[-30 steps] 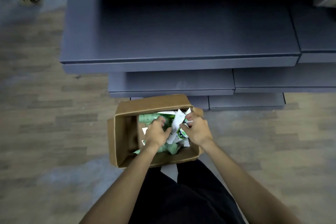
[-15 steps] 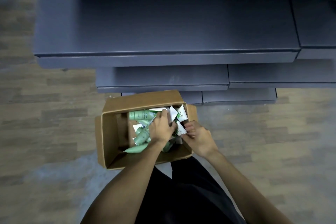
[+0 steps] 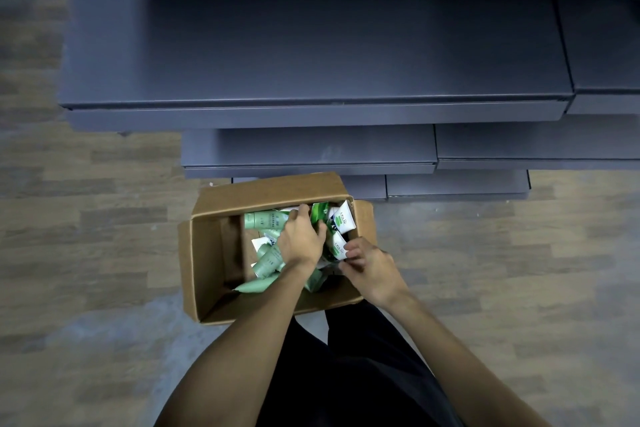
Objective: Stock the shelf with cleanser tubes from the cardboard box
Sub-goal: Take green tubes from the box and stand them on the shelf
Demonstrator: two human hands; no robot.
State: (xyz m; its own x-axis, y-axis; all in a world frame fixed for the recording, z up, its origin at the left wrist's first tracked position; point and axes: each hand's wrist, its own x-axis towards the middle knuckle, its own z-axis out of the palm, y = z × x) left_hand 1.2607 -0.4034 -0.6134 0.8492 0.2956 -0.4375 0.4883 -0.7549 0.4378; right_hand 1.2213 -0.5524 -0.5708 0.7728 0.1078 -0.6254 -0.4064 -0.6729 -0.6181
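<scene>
We have both hands down in the open brown cardboard box [image 3: 207, 253] on the floor. Our left hand [image 3: 300, 240] lies knuckles-up over the heap of pale green and white cleanser tubes [image 3: 265, 220], fingers curled down among them; what they clasp is covered by the hand itself, so we cannot tell whether it holds a tube. Just to its right, our right hand [image 3: 370, 267] pinches the lower end of a white tube with a green label [image 3: 337, 246] between thumb and fingertips. More white tubes stand propped against the box's far right corner, beyond both hands. Our left forearm hides the near part of the heap. Both arms reach forward and down from the bottom edge. Past the box, the dark grey metal shelf [image 3: 311, 55] stands bare.
</scene>
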